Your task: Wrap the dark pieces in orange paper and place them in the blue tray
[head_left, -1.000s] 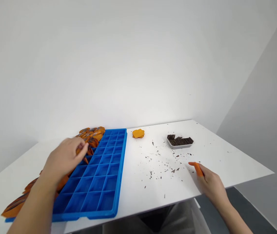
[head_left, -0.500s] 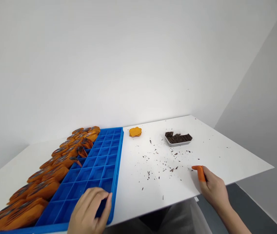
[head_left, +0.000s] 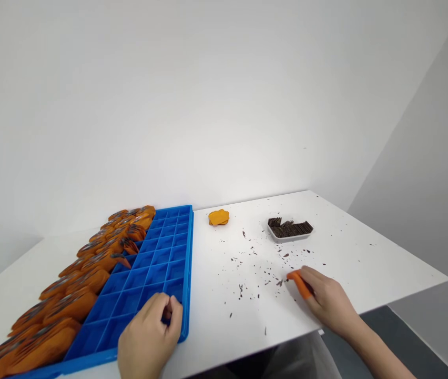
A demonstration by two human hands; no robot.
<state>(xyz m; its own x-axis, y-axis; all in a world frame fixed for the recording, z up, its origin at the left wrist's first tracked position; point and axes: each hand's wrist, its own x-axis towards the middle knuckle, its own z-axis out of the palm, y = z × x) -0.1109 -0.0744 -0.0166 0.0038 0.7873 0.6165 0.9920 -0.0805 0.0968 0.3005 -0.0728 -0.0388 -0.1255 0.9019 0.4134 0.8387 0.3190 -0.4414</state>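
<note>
A white table [head_left: 358,252] fills the lower half of the frame, and the blue compartment tray [head_left: 156,263] lies across its lower left. The tray's left columns are filled with orange packets [head_left: 90,263] standing in rows, while the columns on its right side, nearest the middle of the frame, show bare blue cells, so by my reading the filling is partly done with a good share of cells left. The left hand [head_left: 149,337], at the bottom centre, has its fingers curled over the tray's near right corner, gripping the rim. The right hand [head_left: 324,300], lower right, rests on the table with fingers loosely bent and holding nothing; an orange finger cover [head_left: 298,281] sits on one finger, touching the tabletop. Further back lie a small dish of dark chips [head_left: 290,229] and a small stack of orange pieces [head_left: 219,216]. Dark crumbs [head_left: 259,263] lie scattered between them.
</note>
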